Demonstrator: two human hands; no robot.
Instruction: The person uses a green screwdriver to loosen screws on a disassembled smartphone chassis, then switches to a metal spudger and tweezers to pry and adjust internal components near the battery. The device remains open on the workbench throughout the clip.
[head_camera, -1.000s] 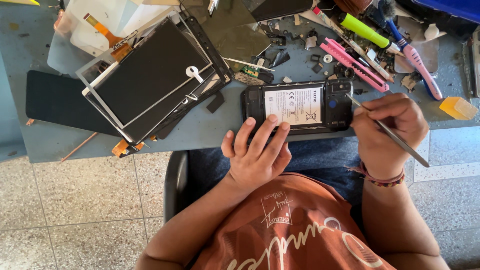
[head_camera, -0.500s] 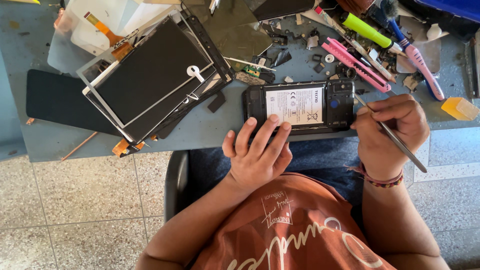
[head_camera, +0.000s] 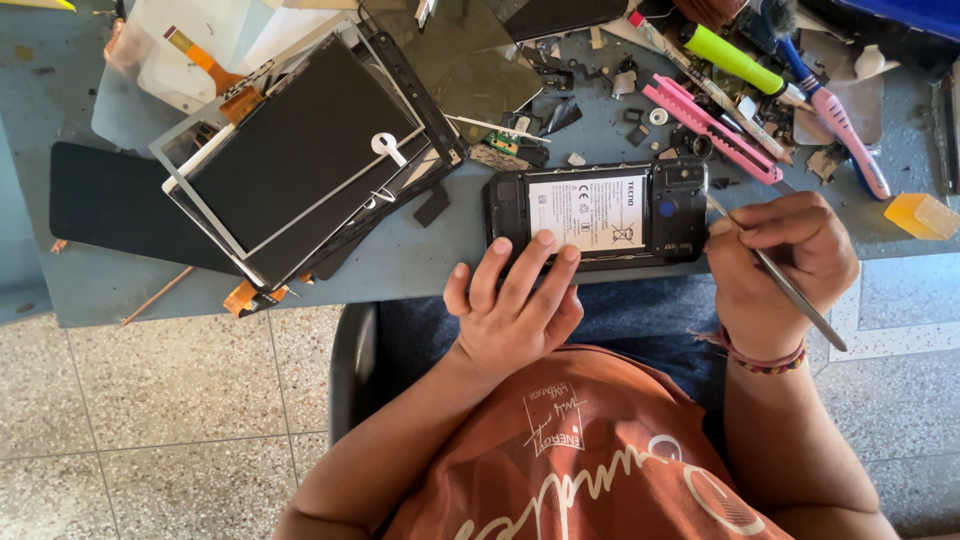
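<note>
An opened black smartphone with its back cover off and a white-labelled battery showing (head_camera: 600, 215) lies flat at the near edge of the grey-blue tabletop (head_camera: 400, 265), its lower long side almost flush with that edge. The left hand (head_camera: 515, 305) comes from 6 o'clock, its fingers (head_camera: 545, 250) spread open and pressed on the phone's lower rim, gripping nothing. The right hand (head_camera: 780, 260) sits at the phone's 3 o'clock, fingers closed around a thin metal tool (head_camera: 790, 290) whose tip meets the camera end. At 9 o'clock, near but apart, lies a stack of dark tablet screens and frames (head_camera: 300, 160). From 12 to 2 o'clock, loose parts, a pink utility knife (head_camera: 710, 120) and a yellow marker (head_camera: 735, 60) crowd the far side; bare tabletop shows just left of the phone.
</note>
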